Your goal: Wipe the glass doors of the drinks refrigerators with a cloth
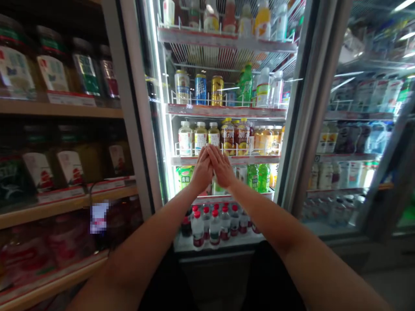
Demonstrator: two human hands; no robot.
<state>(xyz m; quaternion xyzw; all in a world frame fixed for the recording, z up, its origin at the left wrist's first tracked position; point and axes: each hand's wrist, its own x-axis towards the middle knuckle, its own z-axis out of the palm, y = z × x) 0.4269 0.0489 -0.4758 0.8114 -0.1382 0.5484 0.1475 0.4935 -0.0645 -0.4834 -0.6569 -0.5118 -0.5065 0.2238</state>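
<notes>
Two bare hands — left hand point(202, 169) and right hand point(223, 167) — are pressed together, fingers straight, before a lit fridge shelf point(181, 161); behind them on it stand three white-capped bottles point(200, 138), upright, pale-labelled; alongside, two yellow-capped iced tea bottles point(228, 137) look dark amber; above, two cans point(217, 90), one blue, one gold.

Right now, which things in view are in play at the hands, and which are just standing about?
In play:
- left hand and right hand, touching each other, no item visible in their grip
- light-capped bottles, nearest the hands in the picture; no contact visible

Standing about:
- red-capped bottles
- blue can
- gold can
- jars at picture left
</notes>
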